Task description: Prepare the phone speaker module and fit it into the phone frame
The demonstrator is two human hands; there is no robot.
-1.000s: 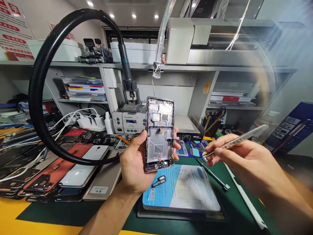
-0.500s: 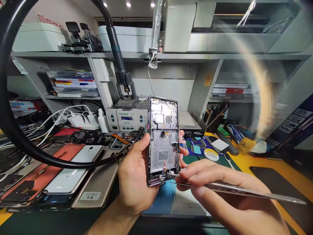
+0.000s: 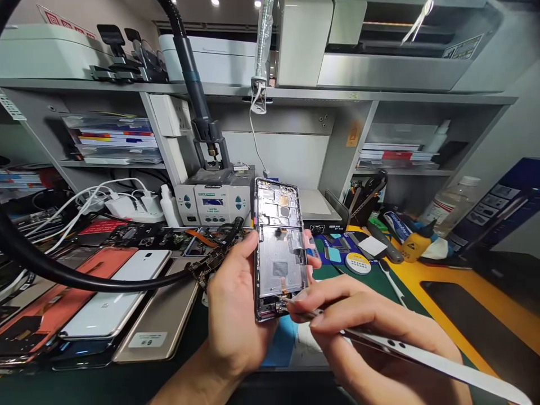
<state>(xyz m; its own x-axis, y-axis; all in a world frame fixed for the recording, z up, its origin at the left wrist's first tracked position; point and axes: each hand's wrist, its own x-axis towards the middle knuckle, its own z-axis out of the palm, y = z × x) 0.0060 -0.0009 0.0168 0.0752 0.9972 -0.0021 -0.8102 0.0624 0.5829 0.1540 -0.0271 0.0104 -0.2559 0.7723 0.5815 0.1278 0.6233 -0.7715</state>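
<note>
My left hand (image 3: 238, 298) is wrapped round a stripped phone frame (image 3: 278, 264), thumb on its left edge and fingertips showing on its right. The frame is tilted, with its bare metal inside facing me. Pinched in my right hand (image 3: 358, 332) is a pair of metal tweezers (image 3: 422, 357). Their tips reach the small parts at the frame's bottom end. Whether anything is between the tips cannot be made out.
A black hose (image 3: 105, 281) loops across the left side. Several phones lie there, among them a white phone (image 3: 113, 295) and a gold phone (image 3: 156, 315). Behind stands a soldering station (image 3: 215, 203). A yellow bottle (image 3: 415, 244) stands at right.
My right hand has shifted left, bringing the tweezers further over the frame's bottom end and turning their broad side into view. The view has shifted slightly; the frame stays in my left hand.
</note>
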